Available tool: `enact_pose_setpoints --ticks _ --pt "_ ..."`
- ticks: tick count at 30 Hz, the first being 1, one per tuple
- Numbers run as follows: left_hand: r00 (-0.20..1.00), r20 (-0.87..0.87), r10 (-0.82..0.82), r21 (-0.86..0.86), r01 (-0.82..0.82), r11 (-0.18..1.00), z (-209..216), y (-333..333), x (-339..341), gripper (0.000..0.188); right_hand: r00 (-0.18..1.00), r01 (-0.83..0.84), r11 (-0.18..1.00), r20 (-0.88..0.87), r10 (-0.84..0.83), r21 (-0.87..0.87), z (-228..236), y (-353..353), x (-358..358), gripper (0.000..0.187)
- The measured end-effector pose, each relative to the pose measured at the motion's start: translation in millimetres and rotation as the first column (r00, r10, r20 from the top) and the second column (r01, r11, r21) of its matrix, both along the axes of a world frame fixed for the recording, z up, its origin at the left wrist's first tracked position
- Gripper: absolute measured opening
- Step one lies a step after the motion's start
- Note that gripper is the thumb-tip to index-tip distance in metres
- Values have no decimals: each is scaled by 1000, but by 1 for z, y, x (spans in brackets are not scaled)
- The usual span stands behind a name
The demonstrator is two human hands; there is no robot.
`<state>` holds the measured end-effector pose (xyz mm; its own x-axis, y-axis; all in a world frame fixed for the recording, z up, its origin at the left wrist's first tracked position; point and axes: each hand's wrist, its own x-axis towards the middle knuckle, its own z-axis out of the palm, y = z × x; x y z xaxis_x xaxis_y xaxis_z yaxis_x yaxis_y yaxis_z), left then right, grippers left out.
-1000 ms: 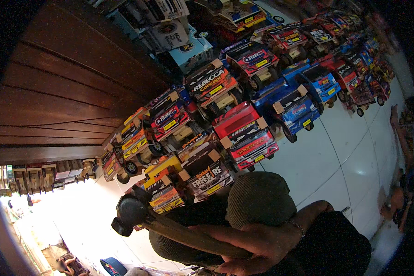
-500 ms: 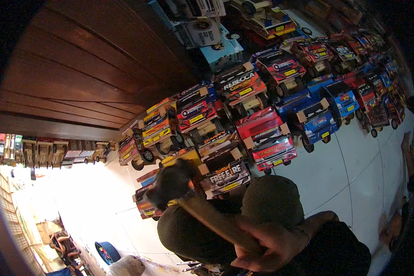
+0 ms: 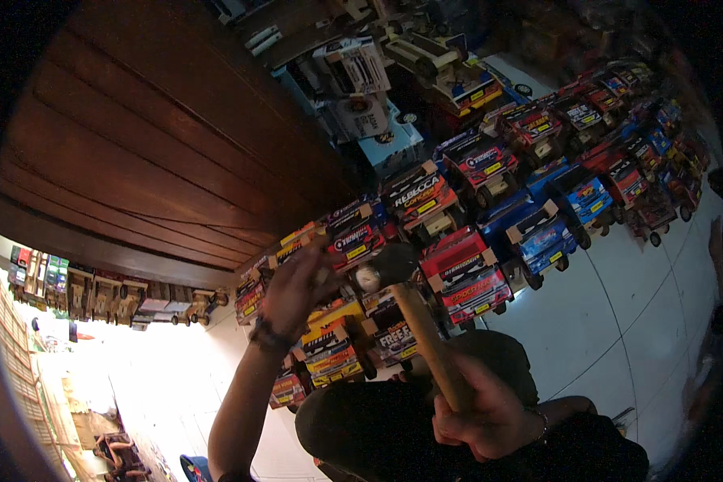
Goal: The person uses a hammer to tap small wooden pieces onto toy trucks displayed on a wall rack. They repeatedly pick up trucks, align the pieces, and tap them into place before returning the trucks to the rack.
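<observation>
While my right hand is closed around its wooden handle, the hammer slants up and left from my fist, its dark, blurred head in front of the trucks. I can't tell whether that head touches one of them. My left hand is raised just beside the head, fingers pointing toward it; blur keeps me from telling how wide they stand. A dark band circles that wrist.

Behind the hammer, the black truck bears orange and white lettering, partly covered by the handle. The yellow truck has a dark windscreen strip with pale letters, and the red truck carries letters on both windscreen and nose. The blue truck stands to its right. Small yellow plates with print too fine to read sit low on their fronts. Farther back, a pale blue box shows a dark round emblem.

To the left, the wood panel ends in an edge close along the back row. White tiles spread right of the trucks, giving more room on that side; my knee rises near the handle.
</observation>
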<state>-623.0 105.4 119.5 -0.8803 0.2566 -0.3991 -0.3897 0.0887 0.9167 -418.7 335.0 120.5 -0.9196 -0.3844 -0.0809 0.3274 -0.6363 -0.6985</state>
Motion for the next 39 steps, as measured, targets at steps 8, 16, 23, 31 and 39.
enact_pose_setpoints --ticks 8,16,23,31,39 --pt "984 -140 -109 270 143 952 -44 63 -72 38 958 266 964 111 -263 -17 13 -2 4 76" --pt "835 -515 -196 -202 103 974 -54 70 -78 21 914 337 931 283 -289 -138 19 2 -11 88" --pt "735 -673 -85 -111 13 994 -72 74 -100 24 933 356 930 84 -350 -86 16 0 -16 82" --pt "900 -428 -81 -95 44 994 -76 84 -119 34 920 387 917 100 -378 -96 18 -3 -20 79" --pt "918 -272 -290 -211 237 948 -77 87 -130 31 889 451 889 136 -438 -84 6 -2 -17 77"
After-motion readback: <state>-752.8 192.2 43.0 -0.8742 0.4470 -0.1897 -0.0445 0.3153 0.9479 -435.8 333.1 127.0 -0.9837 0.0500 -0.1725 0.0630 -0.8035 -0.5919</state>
